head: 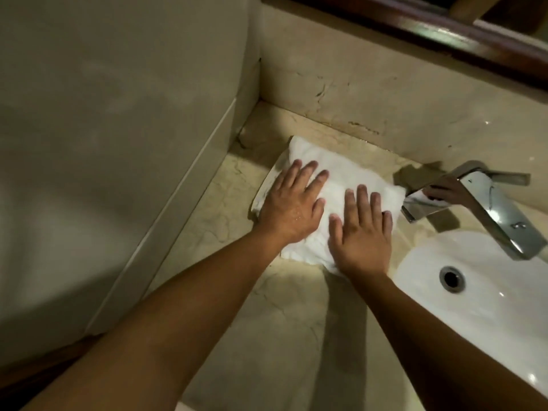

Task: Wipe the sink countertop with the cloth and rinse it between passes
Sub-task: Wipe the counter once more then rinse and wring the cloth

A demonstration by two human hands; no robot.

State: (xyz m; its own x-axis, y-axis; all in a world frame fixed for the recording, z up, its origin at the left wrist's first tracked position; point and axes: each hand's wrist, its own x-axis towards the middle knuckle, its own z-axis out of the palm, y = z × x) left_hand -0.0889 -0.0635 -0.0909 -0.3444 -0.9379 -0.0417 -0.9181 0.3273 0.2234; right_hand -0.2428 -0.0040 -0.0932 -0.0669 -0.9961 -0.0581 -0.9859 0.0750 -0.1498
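A white folded cloth (335, 173) lies flat on the beige marble countertop (267, 336), near the back left corner. My left hand (292, 204) presses on the cloth's left part with straight, spread fingers. Beside it, my right hand (360, 229) lies flat on the cloth's right part, fingers straight and pointing toward the back wall. The white sink basin (489, 298) sits to the right of the cloth, with its drain (451, 278) in view.
A chrome faucet (486, 203) stands behind the basin, just right of the cloth, and reflects my hand. A marble backsplash (385, 93) rises behind, under a dark wooden frame (444, 34). A wall (118, 114) bounds the counter on the left.
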